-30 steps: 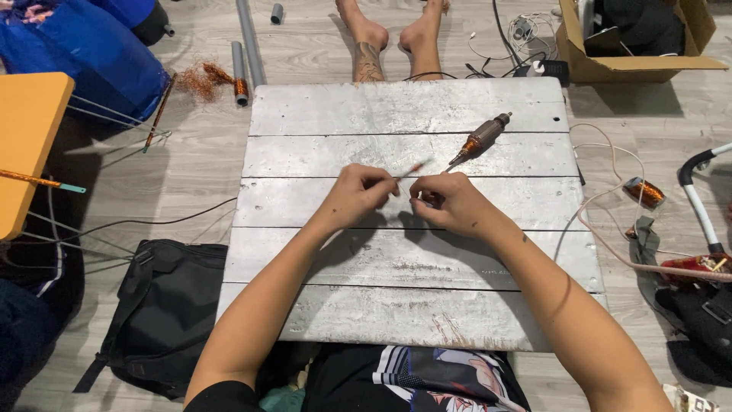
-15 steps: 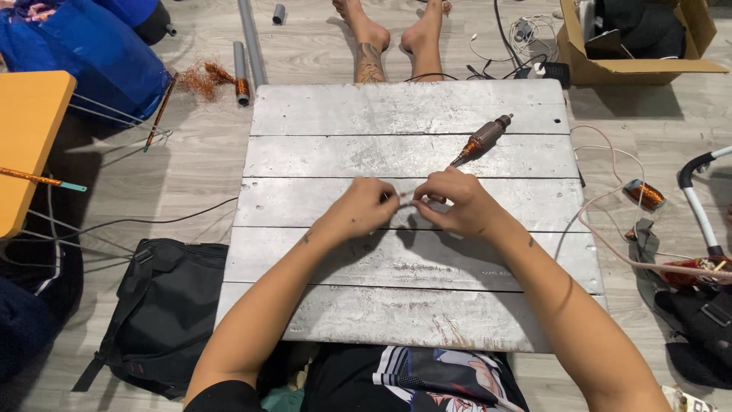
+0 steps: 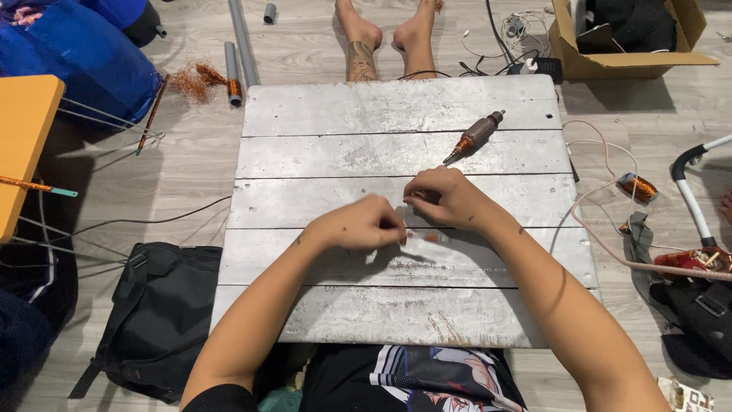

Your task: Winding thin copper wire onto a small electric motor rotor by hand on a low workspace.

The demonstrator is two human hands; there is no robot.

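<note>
My left hand (image 3: 360,223) rests on a grey plank table (image 3: 320,122), fingers pinched on a small pale piece with an orange end (image 3: 428,237) that lies on the board and sticks out to the right. Just above it, almost touching, my right hand (image 3: 450,197) has its fingertips curled in toward the left hand; what they hold is too small to see. A motor armature with copper windings (image 3: 474,137) lies on the table just beyond my right hand.
Another person's bare feet (image 3: 385,34) lie past the far edge. A black bag (image 3: 156,320) sits on the floor at left, with grey pipes (image 3: 242,38) and copper wire (image 3: 197,78). A cardboard box (image 3: 625,38), cables and a copper coil (image 3: 637,187) are at right.
Both hands have come down and toward me from the table's middle. The thin copper-coloured piece they held up between them is now down on the board.
</note>
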